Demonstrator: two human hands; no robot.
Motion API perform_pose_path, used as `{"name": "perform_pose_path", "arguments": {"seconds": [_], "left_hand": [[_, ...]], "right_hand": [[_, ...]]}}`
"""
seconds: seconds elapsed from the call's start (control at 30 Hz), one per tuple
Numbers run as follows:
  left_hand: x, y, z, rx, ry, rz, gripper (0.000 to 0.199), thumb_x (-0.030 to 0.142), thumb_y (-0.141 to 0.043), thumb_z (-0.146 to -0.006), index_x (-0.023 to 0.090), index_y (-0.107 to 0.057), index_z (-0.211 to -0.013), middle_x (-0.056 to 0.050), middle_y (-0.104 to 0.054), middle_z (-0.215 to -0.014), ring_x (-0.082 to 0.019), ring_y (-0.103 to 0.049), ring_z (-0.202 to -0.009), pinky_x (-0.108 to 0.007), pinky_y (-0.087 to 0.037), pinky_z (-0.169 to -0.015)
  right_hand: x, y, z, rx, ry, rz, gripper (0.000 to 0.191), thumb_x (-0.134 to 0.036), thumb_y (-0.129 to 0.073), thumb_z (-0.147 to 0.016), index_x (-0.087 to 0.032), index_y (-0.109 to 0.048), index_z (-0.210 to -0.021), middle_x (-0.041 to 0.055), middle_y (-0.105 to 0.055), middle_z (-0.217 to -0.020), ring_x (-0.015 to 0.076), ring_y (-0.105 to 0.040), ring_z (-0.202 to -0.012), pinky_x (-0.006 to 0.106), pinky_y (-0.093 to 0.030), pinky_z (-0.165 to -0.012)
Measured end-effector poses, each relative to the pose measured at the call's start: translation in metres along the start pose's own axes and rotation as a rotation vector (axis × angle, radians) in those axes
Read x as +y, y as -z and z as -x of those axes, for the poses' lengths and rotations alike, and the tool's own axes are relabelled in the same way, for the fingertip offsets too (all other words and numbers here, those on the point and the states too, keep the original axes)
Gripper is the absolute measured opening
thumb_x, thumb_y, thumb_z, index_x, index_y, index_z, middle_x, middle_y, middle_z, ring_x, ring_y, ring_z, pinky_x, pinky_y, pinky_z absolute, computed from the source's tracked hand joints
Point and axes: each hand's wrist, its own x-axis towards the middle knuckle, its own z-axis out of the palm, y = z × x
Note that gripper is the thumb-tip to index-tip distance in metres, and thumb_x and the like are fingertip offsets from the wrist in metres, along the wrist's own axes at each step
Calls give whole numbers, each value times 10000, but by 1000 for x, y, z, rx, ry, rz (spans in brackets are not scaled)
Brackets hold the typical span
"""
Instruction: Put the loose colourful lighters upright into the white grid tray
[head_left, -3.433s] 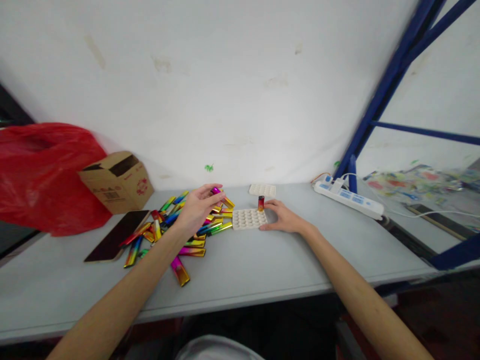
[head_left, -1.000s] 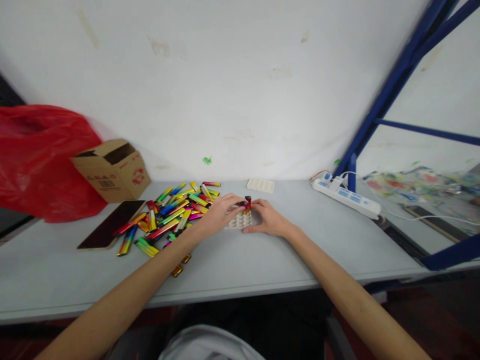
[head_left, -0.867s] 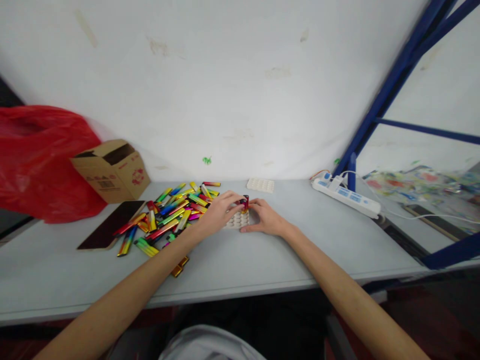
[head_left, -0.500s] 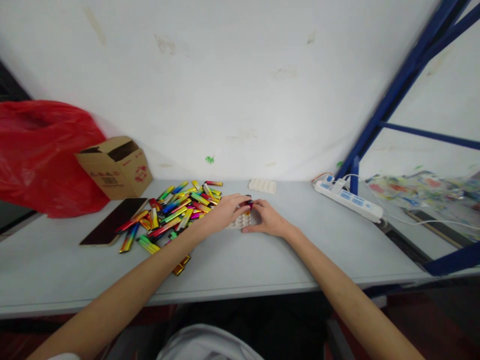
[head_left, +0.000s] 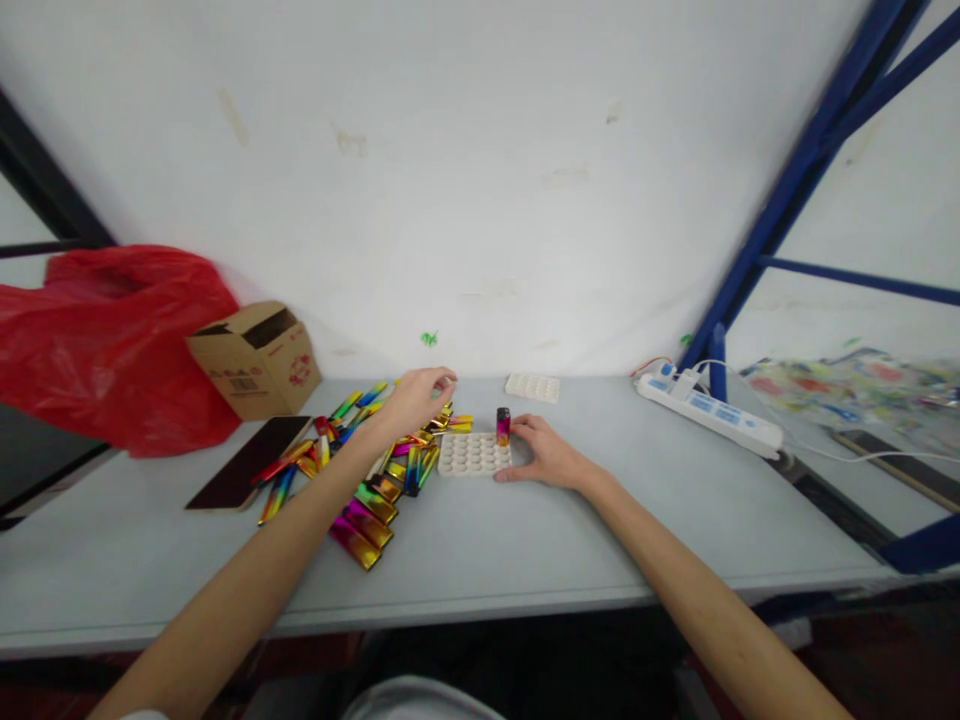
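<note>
A white tray with rows of round hollows (head_left: pixel 474 455) lies on the table in front of me. One purple, red and gold lighter (head_left: pixel 503 427) with a black top stands upright at its back right corner. My right hand (head_left: pixel 541 452) rests at the tray's right edge, fingers apart around that corner, beside the lighter. My left hand (head_left: pixel 421 397) is raised over the pile of shiny multicoloured lighters (head_left: pixel 375 497), left of the tray; its fingers are bent and partly hidden, and whether they hold anything is unclear.
A second white tray (head_left: pixel 532 387) lies near the wall. At left are a dark flat panel (head_left: pixel 251 463), an open cardboard box (head_left: pixel 259 362) and a red plastic bag (head_left: pixel 142 350). A white power strip (head_left: pixel 709 412) with cables lies at right, by a blue metal frame (head_left: pixel 757 235).
My left hand has moved left, away from the tray and lighter, which now stands uncovered. My right hand stays at the tray's right edge. The view has shifted slightly.
</note>
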Motion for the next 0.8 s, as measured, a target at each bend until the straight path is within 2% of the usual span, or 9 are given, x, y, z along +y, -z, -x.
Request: {"name": "perform_pose_path", "arguments": {"seconds": [0.1, 0.23, 0.43, 0.5, 0.6, 0.7, 0.8], "left_hand": [[-35, 4, -27, -124, 89, -178, 366, 281, -525, -886, 115, -738, -1133, -161, -747, -1196, -290, -682, -1120, -384, -482, -1022], [-59, 5, -45, -184, 155, -216, 386, 337, -600, -826, 110, -760, -1093, -186, -758, -1154, -329, -687, -1098, -379, -502, -963], [-70, 3, -24, -245, 205, -201, 360, 455, -591, -847, 170, -777, -966, -112, -777, -866, -267, -702, -844, -304, -501, -785], [-72, 2, -16, -232, 200, -139, 394, 493, -568, -875, 177, -771, -995, -95, -767, -840, -247, -686, -789, -297, -489, -751], [-73, 0, -9, -141, 187, -49, 422, 525, -596, -862, 179, -757, -1041, -87, -761, -884, -240, -670, -800, -303, -484, -765], [-71, 3, -5, -80, 167, -24, 417, 514, -573, -875, 174, -764, -1022, -106, -765, -957, -262, -672, -880, -334, -483, -847], [-71, 12, -1, -133, 152, -4, 412, 523, -579, -854, 185, -783, -975, -123, -778, -1028, -293, -676, -979, -354, -477, -920]], "right_hand": [[0, 1, 0, -10, -6, -2, 788, -589, -884, -680, -145, -647, -1286, 168, -594, -1279, 322, -573, -1200, 492, -459, -1099], [1, 1, 1, -7, 0, -11, 779, -600, -871, -694, -141, -648, -1282, 173, -588, -1288, 323, -574, -1201, 494, -462, -1099], [1, 2, 1, -10, 5, -17, 762, -583, -873, -703, -164, -643, -1297, 163, -586, -1298, 324, -572, -1209, 506, -455, -1106], [0, 3, 1, -15, 6, -11, 772, -583, -867, -712, -151, -635, -1308, 168, -582, -1302, 324, -568, -1217, 498, -451, -1112], [0, 3, 1, -27, 3, -3, 785, -586, -861, -718, -131, -629, -1315, 176, -583, -1299, 320, -567, -1210, 486, -453, -1111], [0, 3, 1, -29, -1, -1, 793, -592, -858, -719, -131, -626, -1322, 174, -580, -1303, 316, -565, -1206, 485, -454, -1108], [1, 3, 1, -26, 1, -2, 780, -599, -850, -726, -146, -626, -1321, 168, -576, -1309, 314, -564, -1211, 487, -452, -1110]]}}
